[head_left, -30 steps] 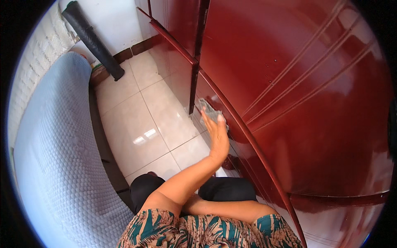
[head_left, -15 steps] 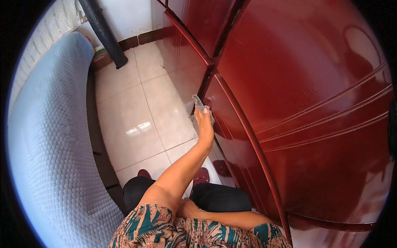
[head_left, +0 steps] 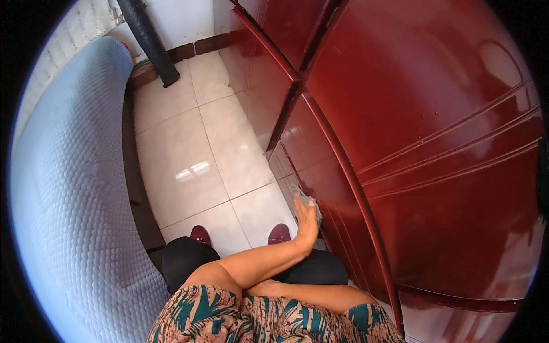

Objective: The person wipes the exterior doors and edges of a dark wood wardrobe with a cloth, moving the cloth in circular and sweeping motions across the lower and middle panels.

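My left hand (head_left: 307, 223) reaches across to the right and holds a crumpled grey cloth (head_left: 311, 201) under its palm and fingers. The cloth lies against the lower panel of a glossy dark red cabinet (head_left: 343, 223), low down near the floor. My right forearm lies across my lap, pointing left. Its hand (head_left: 263, 288) is mostly tucked behind my left forearm, so its fingers are hidden.
On the left runs a bed or mattress with a light blue quilted cover (head_left: 74, 188). A dark wrapped pole (head_left: 148, 46) stands at the far wall. Pale glossy tiles (head_left: 183, 148) floor the gap. My knees and dark red shoes (head_left: 280, 233) are close below.
My left hand has slid the cloth down the cabinet front, toward my body and slightly right. The left elbow is more bent. My right arm stays across my lap.
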A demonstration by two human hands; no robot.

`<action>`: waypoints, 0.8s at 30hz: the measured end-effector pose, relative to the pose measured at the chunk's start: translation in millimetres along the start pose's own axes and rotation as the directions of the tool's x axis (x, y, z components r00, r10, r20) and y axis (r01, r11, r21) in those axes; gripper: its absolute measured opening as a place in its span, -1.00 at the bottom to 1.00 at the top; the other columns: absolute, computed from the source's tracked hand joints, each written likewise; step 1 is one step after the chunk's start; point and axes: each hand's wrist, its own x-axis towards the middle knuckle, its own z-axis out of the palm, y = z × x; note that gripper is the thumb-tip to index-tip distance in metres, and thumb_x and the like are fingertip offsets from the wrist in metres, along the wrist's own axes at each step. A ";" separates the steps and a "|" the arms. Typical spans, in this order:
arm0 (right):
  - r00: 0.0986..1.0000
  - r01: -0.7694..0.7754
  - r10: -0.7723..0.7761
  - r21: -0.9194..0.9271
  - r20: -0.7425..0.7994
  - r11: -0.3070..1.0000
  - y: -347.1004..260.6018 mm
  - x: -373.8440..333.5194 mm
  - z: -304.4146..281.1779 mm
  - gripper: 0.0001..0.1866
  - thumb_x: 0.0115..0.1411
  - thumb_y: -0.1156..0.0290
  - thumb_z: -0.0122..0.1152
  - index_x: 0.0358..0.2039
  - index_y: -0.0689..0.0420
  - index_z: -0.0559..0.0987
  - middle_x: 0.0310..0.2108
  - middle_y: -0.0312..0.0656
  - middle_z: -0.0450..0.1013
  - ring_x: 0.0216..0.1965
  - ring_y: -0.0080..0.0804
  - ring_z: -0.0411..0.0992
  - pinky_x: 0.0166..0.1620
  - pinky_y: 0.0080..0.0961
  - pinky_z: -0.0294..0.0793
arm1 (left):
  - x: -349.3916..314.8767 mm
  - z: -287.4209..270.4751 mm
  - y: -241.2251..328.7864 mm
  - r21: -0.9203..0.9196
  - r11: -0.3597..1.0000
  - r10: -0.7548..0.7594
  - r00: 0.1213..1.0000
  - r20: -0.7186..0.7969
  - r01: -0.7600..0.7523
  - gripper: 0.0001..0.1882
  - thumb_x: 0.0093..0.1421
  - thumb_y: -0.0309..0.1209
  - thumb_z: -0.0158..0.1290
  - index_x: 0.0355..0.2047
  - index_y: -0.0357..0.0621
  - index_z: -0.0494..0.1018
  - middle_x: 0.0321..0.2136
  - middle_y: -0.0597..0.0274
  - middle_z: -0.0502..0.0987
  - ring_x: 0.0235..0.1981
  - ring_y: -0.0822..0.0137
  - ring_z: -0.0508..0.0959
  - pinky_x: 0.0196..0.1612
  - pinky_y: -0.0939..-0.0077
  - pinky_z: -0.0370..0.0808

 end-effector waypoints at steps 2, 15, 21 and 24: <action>0.995 0.033 -0.045 0.135 0.091 0.990 2.0 -6.2 0.3 -0.43 0.23 0.11 -0.15 0.18 0.15 0.25 0.23 -0.01 0.10 0.27 -0.19 0.00 0.28 -0.35 -0.08 | -21.0 0.3 8.7 -0.039 0.988 -0.146 0.983 0.111 0.151 -0.22 0.29 0.01 -0.43 0.28 -0.26 -0.40 0.31 -0.07 -0.41 0.33 0.07 -0.40 0.32 0.31 -0.37; 0.985 -0.090 0.059 -0.191 -0.160 0.977 -13.9 6.8 -12.3 -0.58 0.12 0.20 -0.04 -0.07 0.18 0.44 -0.06 0.02 0.39 0.04 -0.09 0.29 0.09 -0.23 0.18 | 62.6 -22.7 23.6 -0.128 0.989 -0.091 0.991 -0.101 0.077 -0.26 0.29 -0.01 -0.36 0.30 -0.13 -0.35 0.32 -0.03 -0.35 0.34 0.09 -0.37 0.32 0.26 -0.34; 0.958 -0.094 0.045 -0.159 -0.285 0.983 10.3 14.5 3.3 -0.68 0.08 0.18 0.01 -0.36 0.20 0.50 -0.37 -0.06 0.48 -0.25 -0.13 0.41 -0.21 -0.22 0.26 | 125.5 -49.4 55.9 -0.061 0.997 0.041 0.988 -0.146 -0.051 -0.26 0.29 0.02 -0.36 0.30 -0.14 -0.30 0.32 -0.02 -0.33 0.34 0.10 -0.35 0.32 0.27 -0.31; 0.963 -0.136 0.093 -0.157 -0.253 0.978 10.6 16.7 0.6 -0.69 0.08 0.18 0.02 -0.38 0.19 0.50 -0.39 -0.07 0.47 -0.26 -0.13 0.40 -0.23 -0.23 0.25 | 141.2 -61.8 54.7 -0.113 0.992 0.050 0.995 -0.086 -0.060 -0.26 0.29 0.03 -0.35 0.31 -0.08 -0.31 0.32 0.05 -0.32 0.33 0.13 -0.28 0.32 0.30 -0.28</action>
